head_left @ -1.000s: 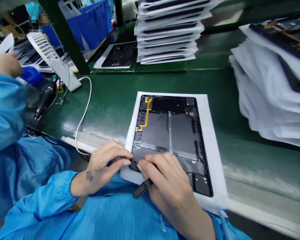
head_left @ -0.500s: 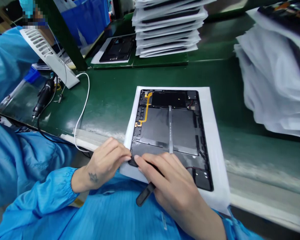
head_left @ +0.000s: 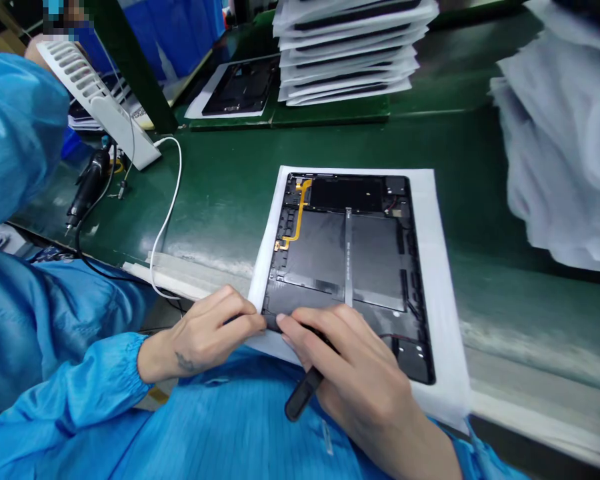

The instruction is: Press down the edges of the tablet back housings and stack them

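Gripping black tool [head_left: 303, 395] in right hand [head_left: 363, 370]; bunching left hand [head_left: 211, 333] at near left corner of not-yet-covered device [head_left: 320, 247] on white sheet [head_left: 437, 267] atop desk [head_left: 225, 193], cannot tell if pinching; inside, at far left, already fitted with orange ribbon [head_left: 300, 217]

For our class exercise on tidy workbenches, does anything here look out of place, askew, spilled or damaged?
The stack of rumpled white sheets at the picture's right looks askew: its edges jut and droop unevenly. No spill shows.

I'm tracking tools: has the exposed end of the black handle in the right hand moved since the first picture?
Yes: against the open device, the black handle has shifted toward the picture's bottom and slightly right.
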### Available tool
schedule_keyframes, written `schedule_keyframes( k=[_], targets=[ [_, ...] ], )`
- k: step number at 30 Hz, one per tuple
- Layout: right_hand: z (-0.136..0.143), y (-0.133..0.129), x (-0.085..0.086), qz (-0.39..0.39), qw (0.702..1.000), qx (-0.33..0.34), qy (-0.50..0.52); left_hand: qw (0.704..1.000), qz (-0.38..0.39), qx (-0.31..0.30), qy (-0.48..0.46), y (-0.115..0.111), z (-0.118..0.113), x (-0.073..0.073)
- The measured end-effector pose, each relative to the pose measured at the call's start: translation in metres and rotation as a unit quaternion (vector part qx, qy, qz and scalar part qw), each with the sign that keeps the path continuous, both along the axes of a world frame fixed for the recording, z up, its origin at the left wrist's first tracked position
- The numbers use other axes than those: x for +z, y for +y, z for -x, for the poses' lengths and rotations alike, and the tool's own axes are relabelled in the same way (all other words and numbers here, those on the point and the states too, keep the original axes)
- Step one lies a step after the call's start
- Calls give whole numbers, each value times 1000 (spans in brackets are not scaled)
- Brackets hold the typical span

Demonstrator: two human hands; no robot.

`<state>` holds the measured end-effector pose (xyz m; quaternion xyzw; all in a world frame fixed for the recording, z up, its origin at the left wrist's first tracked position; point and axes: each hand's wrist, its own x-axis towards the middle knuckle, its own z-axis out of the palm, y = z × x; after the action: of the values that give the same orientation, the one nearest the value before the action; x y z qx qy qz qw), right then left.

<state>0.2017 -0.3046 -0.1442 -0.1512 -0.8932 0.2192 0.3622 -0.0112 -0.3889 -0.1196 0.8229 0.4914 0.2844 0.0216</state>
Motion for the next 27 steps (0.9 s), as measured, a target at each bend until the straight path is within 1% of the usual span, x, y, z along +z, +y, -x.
schedule_keyframes(
  k=[5,7,9,12,14,19,24,27],
  targets=[
    [9,0,12,-7,1000,0,-5,998,-3,-47,52,6,-1,20],
    [12,0,14,-10,1000,-1,-1,998,-17,-49,33,7,-2,22],
    [14,-1,13,-12,1000,-9,7,999,-27,-12,-36,7,-4,17],
    [15,-2,7,8,1000,-10,10,984,2,57,-169,7,-6,5],
    [14,-2,4,29,1000,-3,10,975,30,68,-211,6,-7,0],
    [14,-2,2,56,998,4,10,974,36,60,-216,7,-8,-2],
    [15,0,6,48,999,-1,4,976,32,60,-208,6,-11,-1],
    [16,0,9,40,999,-4,5,975,36,79,-206,7,-14,0]
  ],
)
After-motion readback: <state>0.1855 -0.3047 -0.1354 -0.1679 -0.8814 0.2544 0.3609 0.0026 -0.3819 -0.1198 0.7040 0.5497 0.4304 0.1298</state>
